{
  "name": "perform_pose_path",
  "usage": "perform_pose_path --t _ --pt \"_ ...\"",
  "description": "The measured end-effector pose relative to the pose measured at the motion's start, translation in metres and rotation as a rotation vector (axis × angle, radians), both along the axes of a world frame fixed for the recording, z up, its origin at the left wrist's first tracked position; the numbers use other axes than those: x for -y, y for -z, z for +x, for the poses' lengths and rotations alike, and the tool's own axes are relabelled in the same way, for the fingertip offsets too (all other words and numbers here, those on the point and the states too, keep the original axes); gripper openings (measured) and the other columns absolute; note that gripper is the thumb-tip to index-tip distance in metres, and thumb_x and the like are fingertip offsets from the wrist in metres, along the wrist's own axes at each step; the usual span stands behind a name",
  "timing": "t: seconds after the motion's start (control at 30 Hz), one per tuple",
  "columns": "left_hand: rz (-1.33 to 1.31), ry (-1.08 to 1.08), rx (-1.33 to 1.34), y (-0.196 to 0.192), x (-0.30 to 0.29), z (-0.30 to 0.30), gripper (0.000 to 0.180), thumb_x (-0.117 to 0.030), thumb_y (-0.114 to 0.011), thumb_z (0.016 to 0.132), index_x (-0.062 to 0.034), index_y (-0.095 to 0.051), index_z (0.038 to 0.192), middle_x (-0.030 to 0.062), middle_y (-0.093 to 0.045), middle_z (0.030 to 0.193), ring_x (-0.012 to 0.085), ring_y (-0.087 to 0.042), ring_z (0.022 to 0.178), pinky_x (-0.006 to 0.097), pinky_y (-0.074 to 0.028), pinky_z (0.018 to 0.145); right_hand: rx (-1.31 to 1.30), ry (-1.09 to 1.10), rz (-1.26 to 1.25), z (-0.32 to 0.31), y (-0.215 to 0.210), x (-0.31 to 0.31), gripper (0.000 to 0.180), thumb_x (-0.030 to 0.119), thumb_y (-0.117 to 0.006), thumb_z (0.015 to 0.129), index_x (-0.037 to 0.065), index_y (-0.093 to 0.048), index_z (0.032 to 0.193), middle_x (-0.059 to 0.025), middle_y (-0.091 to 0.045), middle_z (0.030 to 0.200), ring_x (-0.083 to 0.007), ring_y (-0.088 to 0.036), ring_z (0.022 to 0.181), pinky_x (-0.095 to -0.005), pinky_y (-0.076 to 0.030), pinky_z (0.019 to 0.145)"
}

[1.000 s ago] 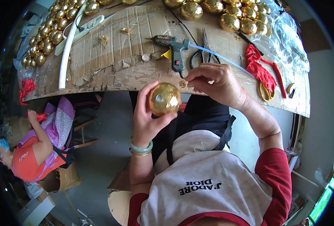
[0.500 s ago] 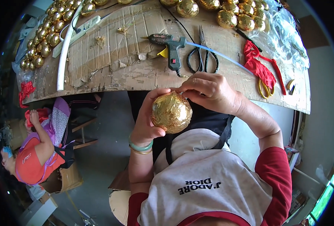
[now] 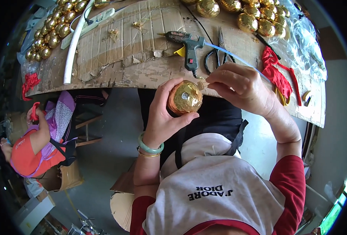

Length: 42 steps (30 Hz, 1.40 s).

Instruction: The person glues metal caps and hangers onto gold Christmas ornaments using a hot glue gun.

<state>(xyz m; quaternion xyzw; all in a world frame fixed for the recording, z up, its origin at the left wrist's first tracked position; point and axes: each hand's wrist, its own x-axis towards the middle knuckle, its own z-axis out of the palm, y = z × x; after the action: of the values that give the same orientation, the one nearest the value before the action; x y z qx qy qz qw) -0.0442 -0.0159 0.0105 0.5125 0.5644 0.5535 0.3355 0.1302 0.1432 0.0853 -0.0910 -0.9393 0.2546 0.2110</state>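
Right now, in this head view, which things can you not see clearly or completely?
- Small pale piece at the right hand: too small to identify; its fingertips cover part of it.
- Round gold foil-wrapped ball: the far side is hidden by the left hand holding it.
- Black-handled scissors: the lower handles are hidden behind the right hand.
- Rows of gold balls: cut off by the top edge.
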Motion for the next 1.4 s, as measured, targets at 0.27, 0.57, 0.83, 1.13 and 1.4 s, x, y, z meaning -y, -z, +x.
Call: perform_pose_path --t 0.27,0.57,0.83,1.13,1.4 --pt "0.082 -0.175 -0.412 -0.013 -0.008 0.010 0.074 -0.010 -0.086 0.060 -0.0031 -0.051 0.125 0.0128 -0.054 0.116 0.0268 -0.056 0.105 0.036 -0.047 0.092 0.035 -0.111 0.186 -0.005 -0.015 0.006 0.018 0.004 -0.073 0.077 0.001 -0.065 0.092 -0.0081 -0.062 0.084 -0.0243 -0.067 0.070 -0.0327 -0.055 0.057" --pt "0.068 -0.198 -0.474 -0.013 -0.009 0.014 0.074 -0.010 -0.086 0.058 -0.0047 -0.052 0.124 0.0141 -0.053 0.118 0.0302 -0.054 0.109 0.038 -0.045 0.094 0.152 -0.154 0.257 -0.006 -0.018 0.008 0.018 0.006 -0.070 0.079 0.002 -0.063 0.095 -0.0077 -0.059 0.082 -0.0238 -0.064 0.066 -0.0341 -0.052 0.054" --pt "0.073 -0.207 -0.504 -0.010 -0.011 0.016 0.075 -0.010 -0.086 0.058 -0.0056 -0.052 0.124 0.0135 -0.053 0.119 0.0306 -0.053 0.110 0.039 -0.045 0.095 0.168 -0.167 0.276 -0.005 -0.013 0.008 0.017 0.008 -0.069 0.080 0.002 -0.062 0.094 -0.0076 -0.057 0.080 -0.0231 -0.063 0.066 -0.0349 -0.051 0.054" --pt "0.073 -0.207 -0.504 -0.008 -0.011 0.016 0.075 -0.010 -0.087 0.058 -0.0060 -0.052 0.125 0.0135 -0.053 0.119 0.0307 -0.053 0.111 0.040 -0.045 0.096 0.177 -0.178 0.253 -0.006 -0.014 0.010 0.016 0.007 -0.067 0.080 0.002 -0.061 0.094 -0.0076 -0.055 0.079 -0.0235 -0.063 0.067 -0.0347 -0.051 0.055" --pt "0.090 -0.192 -0.440 -0.002 -0.012 0.019 0.080 -0.011 -0.086 0.055 -0.0091 -0.050 0.127 0.0137 -0.050 0.119 0.0325 -0.049 0.110 0.042 -0.042 0.094 0.187 -0.202 0.274 -0.010 -0.013 0.012 0.020 0.007 -0.067 0.077 0.001 -0.060 0.095 -0.0085 -0.054 0.080 -0.0234 -0.063 0.071 -0.0347 -0.052 0.057"
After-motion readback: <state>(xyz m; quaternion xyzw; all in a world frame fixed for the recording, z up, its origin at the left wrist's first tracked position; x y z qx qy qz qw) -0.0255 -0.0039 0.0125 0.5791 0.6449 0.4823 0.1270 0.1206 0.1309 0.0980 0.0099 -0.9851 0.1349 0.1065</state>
